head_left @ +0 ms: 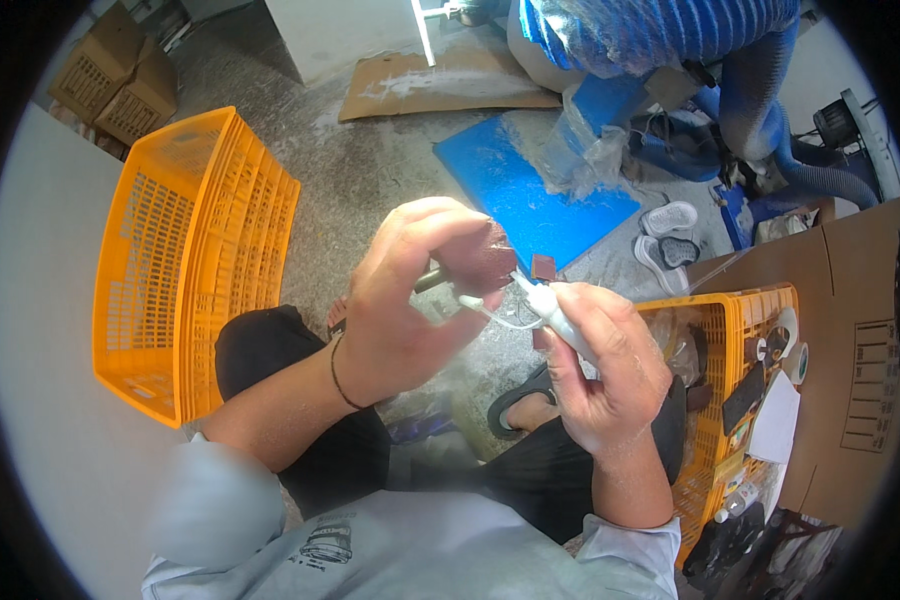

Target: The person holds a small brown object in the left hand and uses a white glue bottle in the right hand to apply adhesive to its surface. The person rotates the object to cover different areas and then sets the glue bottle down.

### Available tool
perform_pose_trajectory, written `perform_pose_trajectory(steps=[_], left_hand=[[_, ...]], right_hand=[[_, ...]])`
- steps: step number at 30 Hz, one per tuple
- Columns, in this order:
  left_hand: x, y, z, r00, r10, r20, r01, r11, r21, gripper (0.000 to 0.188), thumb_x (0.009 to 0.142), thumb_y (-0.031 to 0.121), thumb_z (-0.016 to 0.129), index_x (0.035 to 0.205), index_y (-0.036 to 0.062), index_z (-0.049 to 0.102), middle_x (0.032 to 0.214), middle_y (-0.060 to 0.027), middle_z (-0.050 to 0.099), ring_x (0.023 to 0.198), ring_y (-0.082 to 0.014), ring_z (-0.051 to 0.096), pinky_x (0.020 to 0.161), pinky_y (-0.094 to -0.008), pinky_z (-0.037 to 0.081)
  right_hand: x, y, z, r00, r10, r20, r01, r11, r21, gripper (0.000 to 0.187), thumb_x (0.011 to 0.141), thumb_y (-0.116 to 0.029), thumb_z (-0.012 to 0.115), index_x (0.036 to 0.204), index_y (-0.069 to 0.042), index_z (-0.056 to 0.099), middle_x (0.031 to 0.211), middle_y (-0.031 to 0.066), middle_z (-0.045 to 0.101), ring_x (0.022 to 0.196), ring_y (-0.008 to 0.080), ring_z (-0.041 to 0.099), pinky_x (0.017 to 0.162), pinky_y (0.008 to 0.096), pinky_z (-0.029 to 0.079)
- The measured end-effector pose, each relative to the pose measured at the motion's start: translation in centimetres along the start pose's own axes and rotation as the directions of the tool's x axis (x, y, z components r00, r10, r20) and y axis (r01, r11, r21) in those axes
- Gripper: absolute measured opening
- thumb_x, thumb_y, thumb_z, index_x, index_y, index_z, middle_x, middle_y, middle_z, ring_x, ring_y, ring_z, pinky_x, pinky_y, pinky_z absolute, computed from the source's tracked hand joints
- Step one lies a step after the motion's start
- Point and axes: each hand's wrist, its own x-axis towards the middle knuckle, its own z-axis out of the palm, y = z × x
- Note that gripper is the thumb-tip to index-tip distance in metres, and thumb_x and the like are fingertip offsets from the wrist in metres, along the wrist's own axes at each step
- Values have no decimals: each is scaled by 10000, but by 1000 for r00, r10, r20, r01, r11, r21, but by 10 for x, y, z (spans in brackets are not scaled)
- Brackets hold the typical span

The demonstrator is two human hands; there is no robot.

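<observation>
My left hand (395,300) is closed round a reddish-brown, rounded piece (480,258) that looks like sandpaper. A thin metal rod (430,281) shows between the thumb and fingers. In my right hand (610,365) is a small white squeeze bottle (562,322), tilted so its narrow nozzle meets or nearly meets the piece's right edge. Its white cap (471,302) dangles on a thin strap below the piece. A small brown square (543,267) shows just beyond my right fingers; whether they hold it I cannot tell.
Stacked orange crates (185,270) stand at left. Another orange crate (730,320) at right carries tools and tape. A blue board (530,190) lies on the floor ahead, near white shoes (667,240) and blue ducting (670,30). Cardboard (850,300) stands along the right.
</observation>
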Motion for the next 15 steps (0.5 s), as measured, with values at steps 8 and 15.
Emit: perform_pose_trajectory(steps=[8,15], left_hand=[[-1,0,0,1000,-4,4,4,1000,3,609,705,0,851,1262,44,608,1192,-150,648,1094,-300,647,941,-384,516],[-1,-1,1,1000,11,6,-11,1000,27,616,702,-12,846,1266,44,603,1182,-146,647,1089,-296,641,932,-387,519]], right_hand=[[-1,-1,-1,1000,10,0,-10,1000,10,377,794,37,797,1159,23,705,1088,201,724,978,306,728,851,366,574],[-1,-1,-2,1000,7,18,-7,1000,-28,385,792,37,794,1167,6,708,1102,191,719,971,302,728,838,361,579]])
